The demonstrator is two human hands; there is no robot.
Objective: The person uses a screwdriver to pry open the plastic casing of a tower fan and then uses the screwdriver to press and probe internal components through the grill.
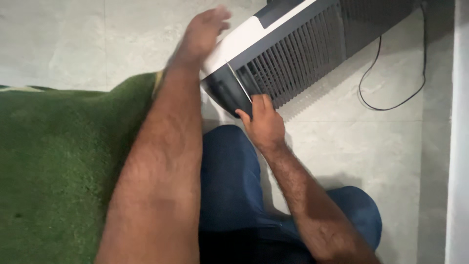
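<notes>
A grey and white air cooler (273, 29) with a dark slatted grille (303, 61) lies tilted on the pale tiled floor (351, 142). My left hand (202, 34) rests flat against the cooler's white top edge, slightly blurred, and nothing is held in it. My right hand (264, 124) grips the cooler's dark lower corner, with the fingers curled over the edge beside the grille. A thin pale strip (239, 80) runs along that corner, just above my right fingers.
A green fuzzy mat (53, 166) covers the left side. My legs in blue jeans (229, 186) are below the cooler. A black cable (391, 98) loops over the floor at the right. A white wall edge (459, 146) runs along the far right.
</notes>
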